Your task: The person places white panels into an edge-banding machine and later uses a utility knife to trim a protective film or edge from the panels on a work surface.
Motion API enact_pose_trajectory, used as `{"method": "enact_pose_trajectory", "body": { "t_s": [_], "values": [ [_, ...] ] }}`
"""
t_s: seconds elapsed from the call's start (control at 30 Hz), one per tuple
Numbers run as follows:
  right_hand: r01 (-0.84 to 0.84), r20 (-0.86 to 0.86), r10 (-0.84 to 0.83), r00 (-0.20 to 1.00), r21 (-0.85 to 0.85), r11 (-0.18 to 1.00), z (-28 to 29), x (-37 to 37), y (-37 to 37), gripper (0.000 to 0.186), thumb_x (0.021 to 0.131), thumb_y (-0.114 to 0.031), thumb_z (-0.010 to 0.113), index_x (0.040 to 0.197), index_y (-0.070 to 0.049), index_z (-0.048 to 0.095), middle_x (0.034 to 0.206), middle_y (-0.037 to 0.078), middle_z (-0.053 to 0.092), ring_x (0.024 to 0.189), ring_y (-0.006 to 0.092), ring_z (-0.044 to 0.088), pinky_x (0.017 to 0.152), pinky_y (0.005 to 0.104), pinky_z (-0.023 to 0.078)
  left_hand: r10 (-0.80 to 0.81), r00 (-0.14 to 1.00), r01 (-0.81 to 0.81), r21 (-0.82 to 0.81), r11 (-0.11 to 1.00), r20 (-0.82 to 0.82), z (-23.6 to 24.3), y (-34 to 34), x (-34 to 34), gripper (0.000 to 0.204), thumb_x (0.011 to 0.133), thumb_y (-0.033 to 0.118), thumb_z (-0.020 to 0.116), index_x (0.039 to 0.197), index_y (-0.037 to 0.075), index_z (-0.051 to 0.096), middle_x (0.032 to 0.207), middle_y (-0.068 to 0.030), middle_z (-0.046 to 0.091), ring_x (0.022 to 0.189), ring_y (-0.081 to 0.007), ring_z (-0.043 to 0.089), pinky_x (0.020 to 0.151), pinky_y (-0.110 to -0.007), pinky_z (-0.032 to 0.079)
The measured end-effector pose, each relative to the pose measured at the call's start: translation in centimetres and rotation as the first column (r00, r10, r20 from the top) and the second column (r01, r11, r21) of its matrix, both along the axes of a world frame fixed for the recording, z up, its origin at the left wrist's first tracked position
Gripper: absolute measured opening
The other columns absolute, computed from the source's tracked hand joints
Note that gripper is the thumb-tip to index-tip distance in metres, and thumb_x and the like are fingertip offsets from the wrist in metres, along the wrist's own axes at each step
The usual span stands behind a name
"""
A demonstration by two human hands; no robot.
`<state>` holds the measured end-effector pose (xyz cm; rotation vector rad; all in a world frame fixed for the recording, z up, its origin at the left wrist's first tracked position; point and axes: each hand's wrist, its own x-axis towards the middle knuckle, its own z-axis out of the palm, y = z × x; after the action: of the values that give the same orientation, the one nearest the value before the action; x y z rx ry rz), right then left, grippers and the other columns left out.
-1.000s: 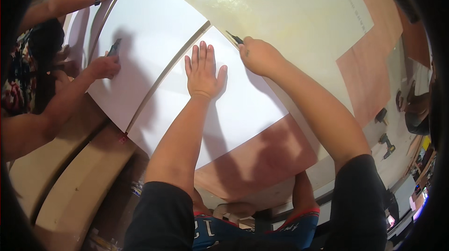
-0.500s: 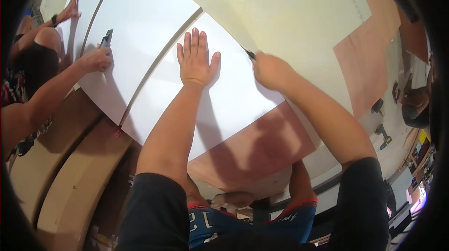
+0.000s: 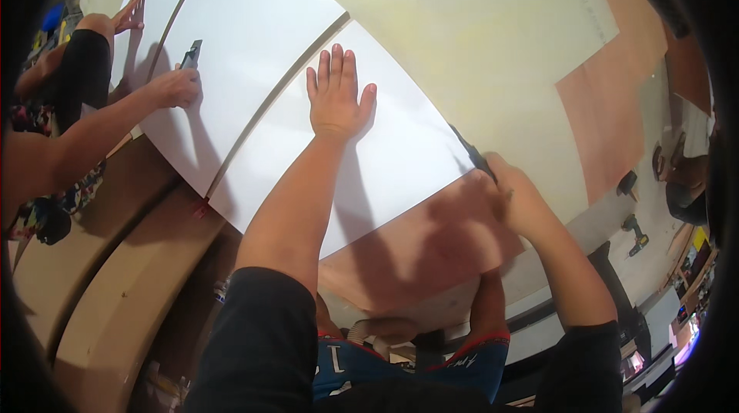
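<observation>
L hand flat on white sheet beside yellowish surface, fingers spread, prob. to stop it slipping; R hand has fingers wrapped round dark cutter, tip by sheet's R edge, presumably lined up w/ it.

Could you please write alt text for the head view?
A bare right hand holds a slim, dark cutter at the edge of a flat white panel; the left hand lies spread on it. Leftward, a co-worker's hand grips a grey knife.
</observation>
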<state>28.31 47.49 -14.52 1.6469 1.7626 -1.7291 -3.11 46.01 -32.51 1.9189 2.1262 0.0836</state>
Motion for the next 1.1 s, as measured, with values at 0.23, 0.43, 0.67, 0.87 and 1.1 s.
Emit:
{"method": "enact_pose_trajectory", "body": {
  "t_s": [0.23,0.43,0.67,0.87,1.1],
  "values": [
    [-0.465,-0.212,0.613,0.761,0.481,0.743,12.7,-11.3,3.5,0.024,0.097,-0.015,0.054,0.116,-0.002,0.059,0.099,0.018,0.066,0.093,0.0350,0.065,0.084,0.0389,0.052,-0.054,0.998,0.057,0.179,0.982,-0.020,-2.0,0.1,0.3,0.076,0.098,0.051,0.052,0.159,0.009,0.034,0.166,-0.0137,0.029,0.155,-0.0343,0.020,0.125,-0.056,0.009],
    [-0.438,-0.242,0.678,0.694,0.606,0.665,13.8,-11.4,2.0,0.027,0.098,-0.018,0.055,0.119,-0.002,0.059,0.103,0.021,0.066,0.095,0.0396,0.064,0.085,0.0414,0.052,-0.077,0.994,0.090,0.165,0.982,-0.081,-1.6,-0.2,-0.7,0.076,0.099,0.054,0.048,0.158,0.009,0.035,0.166,-0.0138,0.030,0.155,-0.0339,0.020,0.126,-0.054,0.007],
    [-0.233,0.027,0.240,0.970,0.362,0.903,13.1,-3.7,-0.9,0.030,0.099,-0.021,0.056,0.123,-0.003,0.058,0.107,0.024,0.067,0.098,0.0451,0.064,0.087,0.0442,0.051,-0.062,0.995,0.064,0.032,0.997,-0.075,-0.9,0.3,0.4,0.079,0.097,0.042,0.057,0.157,-0.002,0.029,0.167,-0.0211,0.023,0.156,-0.0360,0.014,0.126,-0.056,0.008],
    [0.700,0.309,-0.628,0.714,-0.316,0.640,5.3,12.2,-19.6,0.019,0.101,-0.022,0.060,0.104,-0.003,0.056,0.075,0.009,0.064,0.064,0.0200,0.065,0.061,0.0319,0.052,-0.053,0.984,0.061,0.041,0.997,-0.170,-0.1,-0.1,0.7,0.074,0.099,0.039,0.054,0.156,-0.002,0.031,0.166,-0.0206,0.026,0.155,-0.0357,0.017,0.127,-0.052,0.010],
    [0.905,0.572,-0.735,0.363,-0.404,0.133,6.7,15.8,-38.8,0.016,0.101,-0.017,0.060,0.112,-0.009,0.051,0.069,0.010,0.062,0.057,0.0244,0.064,0.053,0.0372,0.055,-0.079,0.969,0.112,0.129,0.985,-0.233,-2.1,-0.4,0.2,0.074,0.100,0.040,0.052,0.157,-0.001,0.030,0.166,-0.0191,0.026,0.155,-0.0347,0.018,0.126,-0.052,0.011]
  ]
}}
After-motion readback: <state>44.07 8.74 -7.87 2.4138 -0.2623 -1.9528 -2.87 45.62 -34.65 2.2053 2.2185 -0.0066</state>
